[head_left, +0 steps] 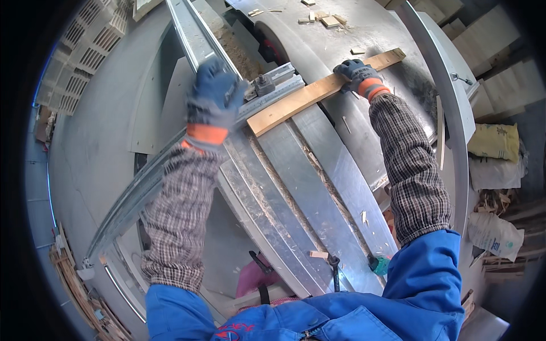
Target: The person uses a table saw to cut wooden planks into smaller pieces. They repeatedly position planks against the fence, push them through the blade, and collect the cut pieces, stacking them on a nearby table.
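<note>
A wooden board [301,105] lies slantwise across the metal saw table [296,165], its near-left end by the metal fence [276,88]. My right hand [356,74], in a grey-blue work glove with an orange cuff, is closed on the board toward its far end. Left of the board, my left hand [213,94], gloved alike, is over the metal rail and smeared by motion. Its fingers cannot be made out, and it appears apart from the board. Beyond the fence, a dark round disc [272,44], like a saw blade, shows in part beside sawdust.
Wood offcuts [330,21] are scattered on the far tabletop. A long metal rail [193,28] runs up the left side, and a curved-looking metal guide [449,85] stands at right. Chips fill the table grooves. Sacks [493,142] lie at far right, plastic crates [88,51] at far left.
</note>
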`<state>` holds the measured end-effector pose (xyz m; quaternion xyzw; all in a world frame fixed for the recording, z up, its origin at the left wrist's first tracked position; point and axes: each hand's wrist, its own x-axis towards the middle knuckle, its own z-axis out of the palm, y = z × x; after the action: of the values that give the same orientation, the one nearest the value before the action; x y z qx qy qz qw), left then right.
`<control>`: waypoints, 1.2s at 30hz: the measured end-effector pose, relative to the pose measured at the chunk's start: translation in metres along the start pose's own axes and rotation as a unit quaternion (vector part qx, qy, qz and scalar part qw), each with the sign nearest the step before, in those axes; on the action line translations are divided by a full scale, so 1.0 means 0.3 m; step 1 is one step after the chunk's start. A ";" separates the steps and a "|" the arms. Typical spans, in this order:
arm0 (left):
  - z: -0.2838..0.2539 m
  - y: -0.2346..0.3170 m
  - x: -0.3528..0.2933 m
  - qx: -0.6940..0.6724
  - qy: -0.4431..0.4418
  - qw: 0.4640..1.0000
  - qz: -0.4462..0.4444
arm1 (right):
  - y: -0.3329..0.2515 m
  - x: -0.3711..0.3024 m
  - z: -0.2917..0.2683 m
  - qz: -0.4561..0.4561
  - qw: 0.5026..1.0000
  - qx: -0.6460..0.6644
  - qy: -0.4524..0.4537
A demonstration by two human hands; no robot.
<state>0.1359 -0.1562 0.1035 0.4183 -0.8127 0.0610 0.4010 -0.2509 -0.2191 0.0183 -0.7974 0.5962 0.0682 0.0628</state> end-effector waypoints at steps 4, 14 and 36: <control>0.002 -0.015 -0.036 -0.023 0.005 1.000 0.012 | -0.016 -0.019 -0.007 -0.015 1.000 -0.017 0.015; 0.159 0.173 -0.256 0.060 -0.180 0.982 -0.019 | -0.385 -0.154 -0.015 -0.126 0.991 -0.015 0.034; 0.327 0.091 -0.319 0.270 -0.149 0.946 -0.102 | -0.212 -0.031 0.071 -0.078 0.988 0.050 0.127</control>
<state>0.0885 -0.1208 -0.0230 0.5958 -0.7694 0.1738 0.1512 -0.1933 -0.1886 0.0003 -0.8394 0.5384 -0.0682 0.0316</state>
